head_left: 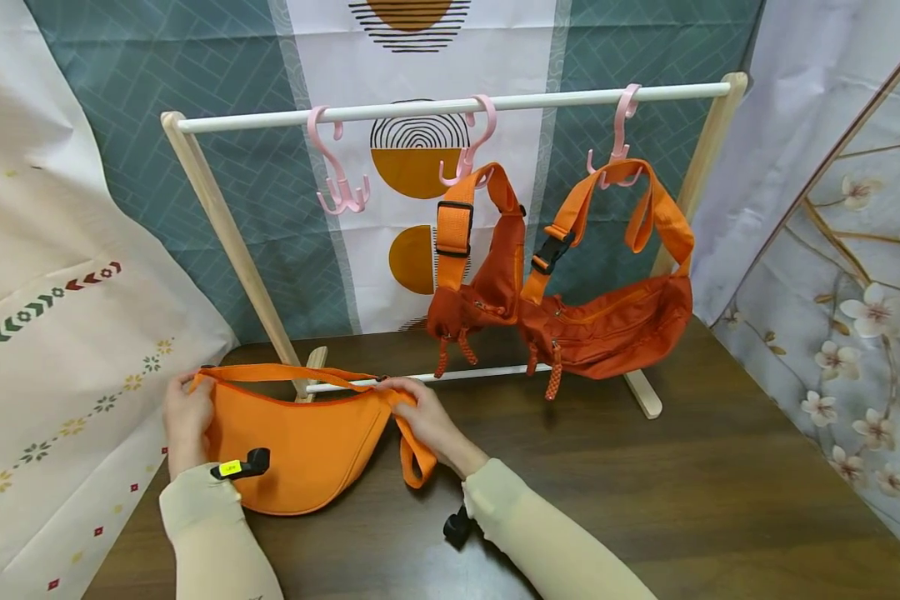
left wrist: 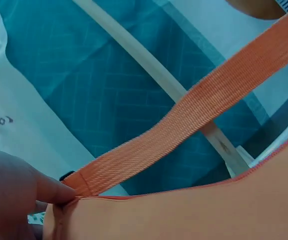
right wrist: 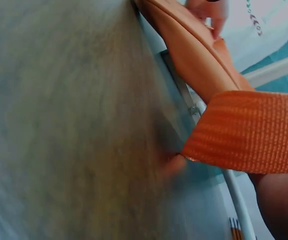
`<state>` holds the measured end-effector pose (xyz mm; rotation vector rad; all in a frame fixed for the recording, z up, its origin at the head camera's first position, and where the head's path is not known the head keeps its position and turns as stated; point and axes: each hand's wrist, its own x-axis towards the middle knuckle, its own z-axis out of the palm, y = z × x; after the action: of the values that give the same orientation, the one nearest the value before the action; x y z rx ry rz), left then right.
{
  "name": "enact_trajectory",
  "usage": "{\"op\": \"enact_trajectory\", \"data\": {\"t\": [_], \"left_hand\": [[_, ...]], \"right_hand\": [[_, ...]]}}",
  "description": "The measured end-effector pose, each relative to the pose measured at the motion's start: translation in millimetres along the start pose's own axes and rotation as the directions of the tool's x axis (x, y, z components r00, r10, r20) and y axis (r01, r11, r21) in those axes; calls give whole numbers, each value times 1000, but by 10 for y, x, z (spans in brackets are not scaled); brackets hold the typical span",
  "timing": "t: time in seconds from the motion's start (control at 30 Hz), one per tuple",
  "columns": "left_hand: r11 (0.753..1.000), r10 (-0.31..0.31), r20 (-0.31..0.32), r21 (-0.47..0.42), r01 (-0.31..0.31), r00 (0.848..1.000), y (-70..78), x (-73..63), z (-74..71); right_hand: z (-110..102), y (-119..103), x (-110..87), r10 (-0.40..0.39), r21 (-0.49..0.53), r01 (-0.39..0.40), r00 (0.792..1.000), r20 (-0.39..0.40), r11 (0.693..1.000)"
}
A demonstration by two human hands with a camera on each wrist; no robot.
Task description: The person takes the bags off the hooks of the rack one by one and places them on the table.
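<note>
The orange bag (head_left: 292, 450) is held up by its two upper corners at about 8 o'clock in the head view, over the desk (head_left: 645, 500). Whether its curved bottom touches the wood cannot be told. One corner, at the bag's 10 o'clock, is pinched by the left hand (head_left: 187, 412), with the fingertips brought together on the fabric. The other corner, towards 2 o'clock, is gripped by the right hand (head_left: 418, 412), with the strap (head_left: 273, 372) caught there too; its exact finger placing is blurred in the right wrist view.

The step in hand is judged to be the spreading and steadying of the bag. For this, both corners are best drawn apart with even, light tension, so that the top edge is levelled without the fabric being stretched. The strap runs flat above that edge in the left wrist view; any twist should be avoided. The loop (head_left: 414, 467) dangling at 6 o'clock below the right hand is best gathered, as it could be snagged. Care is also called for around the lower rail (head_left: 487, 373) at 3 o'clock, and bumping of the bare pink hook (head_left: 342, 187) at 12 o'clock should be avoided.
</note>
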<state>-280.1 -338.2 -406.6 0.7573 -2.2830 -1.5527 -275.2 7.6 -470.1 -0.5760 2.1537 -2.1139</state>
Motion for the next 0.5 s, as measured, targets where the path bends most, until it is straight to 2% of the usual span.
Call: {"op": "enact_trajectory", "data": {"t": [0.23,0.5], "left_hand": [[998,-7,114,69,0,994,-80,31,10],[993,4,146,115,-21,989,-162,19,13]], "right_hand": [[-56,49,14,59,-64,-56,997,47,996],[-92,64,6,117,-125,-106,990,79,986]]}}
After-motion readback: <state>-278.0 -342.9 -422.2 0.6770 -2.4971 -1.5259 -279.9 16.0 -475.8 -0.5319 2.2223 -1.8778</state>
